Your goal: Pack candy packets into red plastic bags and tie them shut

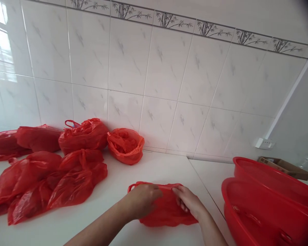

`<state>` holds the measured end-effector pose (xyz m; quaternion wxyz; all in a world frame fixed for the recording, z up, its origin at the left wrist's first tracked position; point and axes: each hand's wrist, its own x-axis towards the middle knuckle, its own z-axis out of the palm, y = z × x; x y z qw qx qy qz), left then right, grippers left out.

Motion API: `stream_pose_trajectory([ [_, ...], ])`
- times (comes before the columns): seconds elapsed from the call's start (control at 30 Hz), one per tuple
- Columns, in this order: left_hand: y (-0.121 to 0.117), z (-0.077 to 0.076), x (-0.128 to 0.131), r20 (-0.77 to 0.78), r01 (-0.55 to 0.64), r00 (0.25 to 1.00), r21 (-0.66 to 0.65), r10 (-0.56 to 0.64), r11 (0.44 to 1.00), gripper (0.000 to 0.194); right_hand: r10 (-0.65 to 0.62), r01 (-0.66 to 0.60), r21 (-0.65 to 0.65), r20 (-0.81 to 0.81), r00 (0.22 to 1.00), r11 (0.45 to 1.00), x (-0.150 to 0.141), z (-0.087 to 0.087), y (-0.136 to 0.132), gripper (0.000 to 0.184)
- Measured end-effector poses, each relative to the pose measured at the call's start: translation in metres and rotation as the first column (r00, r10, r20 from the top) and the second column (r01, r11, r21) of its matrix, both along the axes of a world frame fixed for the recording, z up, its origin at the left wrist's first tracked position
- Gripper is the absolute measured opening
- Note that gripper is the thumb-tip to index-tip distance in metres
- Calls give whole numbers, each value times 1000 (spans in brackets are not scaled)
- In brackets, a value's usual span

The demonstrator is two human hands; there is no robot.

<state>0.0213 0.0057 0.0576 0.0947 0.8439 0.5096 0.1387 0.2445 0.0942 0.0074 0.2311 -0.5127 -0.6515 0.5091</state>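
A red plastic bag [166, 210] lies on the white tabletop in front of me, its contents hidden. My right hand [188, 201] pinches the bag's far edge near its right end, fingers curled. Over the left part of the same bag, my left hand [145, 200] is closed on the thin plastic, its fingertips slightly blurred. A handle loop of the bag sticks out just beyond the left hand.
Several filled red bags [74, 177] crowd the table's left side. An open-topped red bag [125, 145] stands by the tiled wall. Large red plastic baskets [261, 205] stand at the right, before a cardboard box [284, 167] and a wall socket [265, 143].
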Motion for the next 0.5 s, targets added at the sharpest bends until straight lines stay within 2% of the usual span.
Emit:
stream_pose_trajectory([
  [0.03,-6,0,-1,46,-9,999,119,3,993,34,-11,8,39,91,996,999,-2,-1,0,30],
  [0.07,-11,-2,-4,106,-55,994,266,28,962,33,-21,8,86,153,988,996,-3,0,-2,26],
  [0.13,-17,-12,-11,293,-261,948,503,121,824,30,-60,11,218,223,973,976,-8,4,-7,22],
  [0.17,-18,-18,-14,408,-386,897,526,173,758,33,-103,21,301,259,960,953,-11,8,-11,23],
  [0.2,-19,-25,-17,517,-496,825,468,229,732,41,-153,27,382,303,941,924,-14,11,-16,24],
  [0.27,-17,-38,-21,678,-615,649,201,345,763,59,-227,7,495,386,894,869,-23,17,-26,20],
  [0.33,-15,-48,-20,746,-604,486,-90,455,792,64,-194,-53,512,417,888,858,-33,20,-34,10],
  [0.37,-15,-52,-19,760,-574,427,-191,490,796,61,-139,-101,500,419,897,860,-37,19,-38,9],
  [0.43,-15,-57,-15,791,-517,356,-278,498,810,54,-22,-197,474,417,909,858,-43,17,-44,18],
  [0.5,-18,-58,-12,821,-484,325,-282,469,828,47,24,-240,451,434,901,860,-46,16,-46,25],
])
